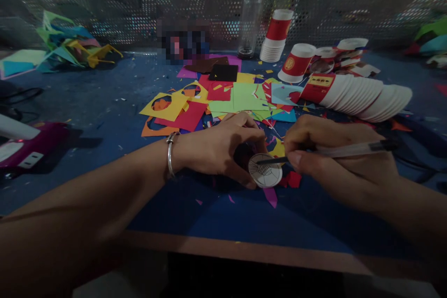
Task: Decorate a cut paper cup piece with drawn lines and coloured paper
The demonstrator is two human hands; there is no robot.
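My left hand (223, 146), with a silver bracelet (170, 153) at the wrist, is closed around the edge of a small white paper disc (270, 178). Dark lines cross the disc like a net, denser near its middle. Whether it is a flat piece or the end of something longer is hidden by my fingers. In my right hand (338, 163) is a pen (352, 150) with a clear barrel and black end, pinched between thumb and fingers. Its dark tip rests on or just over the disc. Coloured paper sheets (249, 96) and scraps lie beyond my hands.
Stacked paper cups (363, 95) lie on their side at right; another red-and-white cup (296, 63) stands behind. Farther back are a cup stack (276, 37) and a clear bottle (249, 23). A purple power strip (38, 146) sits at left, cut paper (70, 42) behind it, before a perforated metal screen.
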